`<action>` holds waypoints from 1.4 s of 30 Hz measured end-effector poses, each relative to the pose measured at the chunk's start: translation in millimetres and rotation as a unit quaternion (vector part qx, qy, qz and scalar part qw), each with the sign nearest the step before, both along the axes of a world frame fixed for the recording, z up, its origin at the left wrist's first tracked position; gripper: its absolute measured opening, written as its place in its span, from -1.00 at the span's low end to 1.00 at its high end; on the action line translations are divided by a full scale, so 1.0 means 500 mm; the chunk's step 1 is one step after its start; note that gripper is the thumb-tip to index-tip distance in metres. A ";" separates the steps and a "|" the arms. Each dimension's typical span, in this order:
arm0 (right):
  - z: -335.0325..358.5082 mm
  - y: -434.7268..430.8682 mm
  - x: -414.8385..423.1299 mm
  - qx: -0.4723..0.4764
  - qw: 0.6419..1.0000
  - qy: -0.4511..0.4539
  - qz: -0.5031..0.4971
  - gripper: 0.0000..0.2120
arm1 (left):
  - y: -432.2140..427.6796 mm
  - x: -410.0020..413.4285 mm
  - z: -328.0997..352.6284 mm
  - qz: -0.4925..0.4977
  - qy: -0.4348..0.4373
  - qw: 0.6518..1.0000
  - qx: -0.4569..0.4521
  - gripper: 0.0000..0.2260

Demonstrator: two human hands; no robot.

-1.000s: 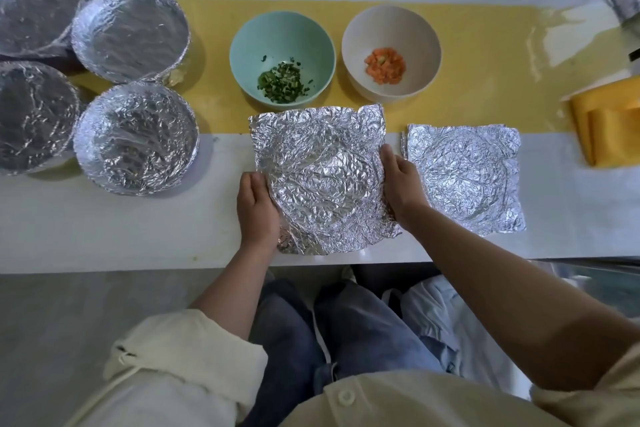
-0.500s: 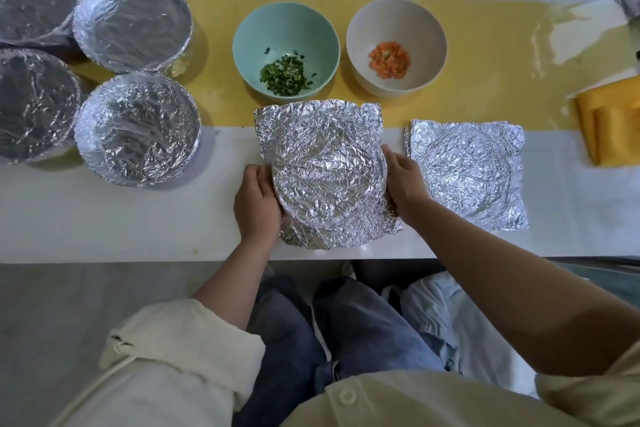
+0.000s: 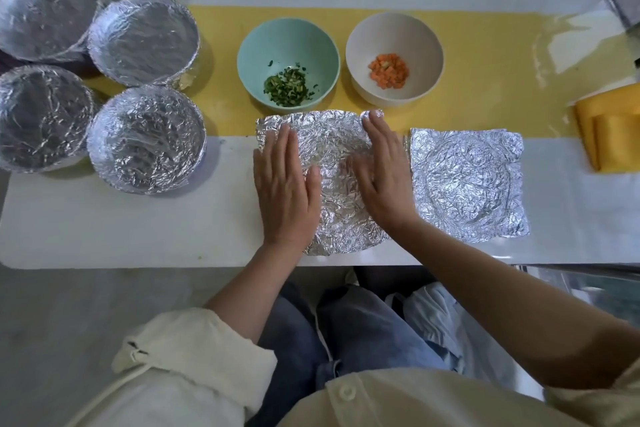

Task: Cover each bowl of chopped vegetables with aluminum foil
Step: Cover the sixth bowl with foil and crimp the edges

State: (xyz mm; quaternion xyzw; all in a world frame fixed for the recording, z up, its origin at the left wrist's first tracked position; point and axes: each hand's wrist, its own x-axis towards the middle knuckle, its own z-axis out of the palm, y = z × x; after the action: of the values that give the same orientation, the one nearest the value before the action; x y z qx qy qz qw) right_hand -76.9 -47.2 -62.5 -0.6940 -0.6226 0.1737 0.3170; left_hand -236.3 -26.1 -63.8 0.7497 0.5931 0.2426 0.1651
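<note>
A crinkled foil sheet [image 3: 329, 156] lies flat on the white table near its front edge. My left hand [image 3: 285, 187] presses on its left side with straight fingers, and my right hand [image 3: 382, 177] presses on its right side the same way. Just behind the sheet stand two uncovered bowls: a mint-green bowl [image 3: 287, 42] with chopped green vegetables and a beige bowl [image 3: 394, 38] with diced carrot. A second foil sheet [image 3: 467, 184] lies flat to the right of my right hand.
Several foil-covered bowls [image 3: 145, 146] cluster at the left of the table. A folded yellow cloth [image 3: 613, 128] lies at the right edge. A yellow runner [image 3: 485, 55] crosses the table under the open bowls. A metal frame stands at the far right.
Both hands held the foil sheet by its side edges, slightly raised. Now the sheet lies flat and both palms rest on top of it with fingers stretched out.
</note>
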 end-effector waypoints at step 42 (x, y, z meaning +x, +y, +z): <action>0.025 0.021 -0.039 0.034 0.996 -0.011 -0.079 -0.54 | -0.055 -0.061 0.009 0.067 -0.054 0.995 -0.043 -0.54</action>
State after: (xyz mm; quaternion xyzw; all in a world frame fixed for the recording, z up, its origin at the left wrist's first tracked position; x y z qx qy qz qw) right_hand -96.2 -36.5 -49.9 -0.7315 -0.5748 0.1193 0.3469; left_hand -266.6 -53.5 -59.5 0.6865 0.6422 0.2669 0.2125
